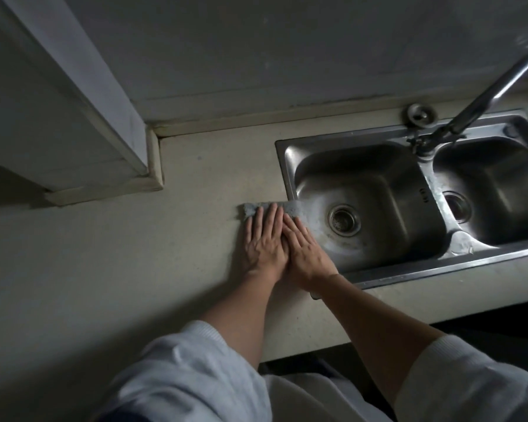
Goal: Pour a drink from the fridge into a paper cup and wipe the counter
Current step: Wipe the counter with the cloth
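Step in hand: the wipe, judging by both palms down on a small grey fuzzy wiping cloth (pixel 252 209). No paper cup, drink or fridge in view, so can't tell if the pour is done. The cloth lies flat on the pale beige speckled counter (pixel 195 184), its right end lapping the left rim of the stainless-steel 2-basin sink (pixel 287 166), approx 9 o'clock of the left basin's drain. Left hand (pixel 261 242) and right hand (pixel 305 252) press side by side, touching, the right at the left's 3 o'clock. Fingers are straight and close together, tips toward 12 o'clock, gripping nothing. Most of the cloth is hidden under them; only its far strip shows. A chrome swivel tap (pixel 485 95) stands at 2 o'clock, well apart. Next move prob calls for steady downward pressure w/ a sweep over bare counter toward 9 or 6 o'clock, keeping the cloth flat so it doesn't slip into the basin
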